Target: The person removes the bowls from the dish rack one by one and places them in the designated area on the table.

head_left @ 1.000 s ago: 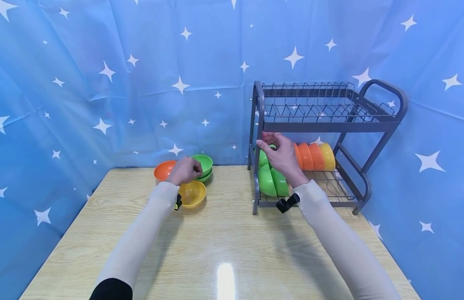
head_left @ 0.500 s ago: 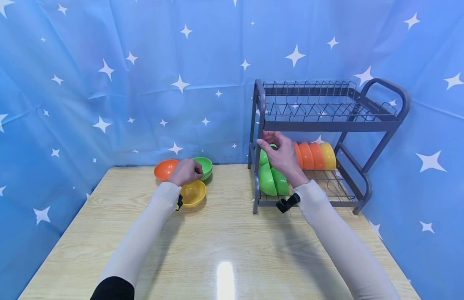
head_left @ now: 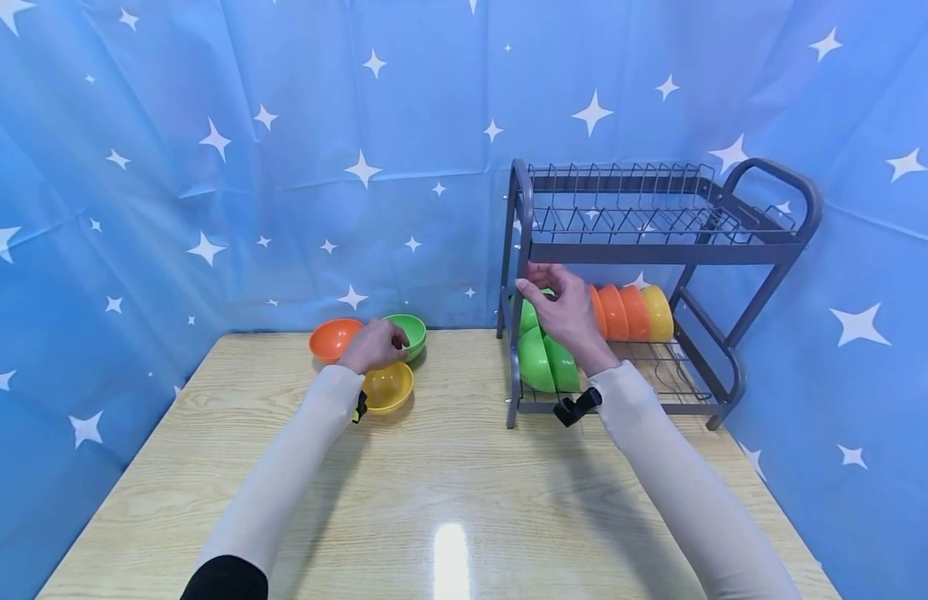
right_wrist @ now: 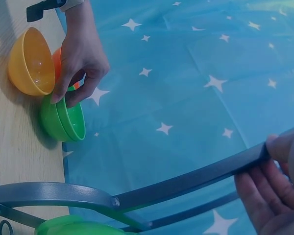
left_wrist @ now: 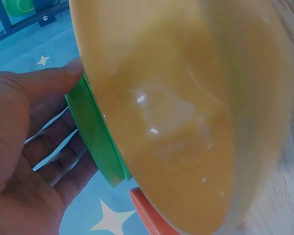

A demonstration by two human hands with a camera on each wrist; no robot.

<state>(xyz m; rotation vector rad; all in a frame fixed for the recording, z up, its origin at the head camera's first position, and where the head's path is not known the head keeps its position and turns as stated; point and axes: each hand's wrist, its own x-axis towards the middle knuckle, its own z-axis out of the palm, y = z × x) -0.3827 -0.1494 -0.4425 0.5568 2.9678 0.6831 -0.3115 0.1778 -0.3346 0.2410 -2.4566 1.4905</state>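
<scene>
My left hand [head_left: 372, 346] pinches the rim of the upper green bowl [left_wrist: 95, 132], thumb on one side and fingers on the other. That bowl sits nested in a second green bowl [right_wrist: 53, 121] on the table. A yellow bowl [head_left: 389, 387] stands just in front of the pair and fills much of the left wrist view. To the left is an orange bowl [head_left: 332, 340], partly behind the hand. My right hand [head_left: 565, 312] grips the left front post [right_wrist: 201, 180] of the dark two-tier dish rack [head_left: 659, 252], thumb and fingers on opposite sides.
On the rack's lower tier, green bowls [head_left: 546, 362] stand on edge at the left. Behind them runs a row of orange bowls [head_left: 625, 312] ending in a yellow bowl [head_left: 656, 314]. A blue star-patterned curtain [head_left: 284, 208] borders the wooden table [head_left: 434, 475].
Compared with one second ago, the upper green bowl has come down slightly into the lower one, with my left hand. My right hand stays on the rack post.
</scene>
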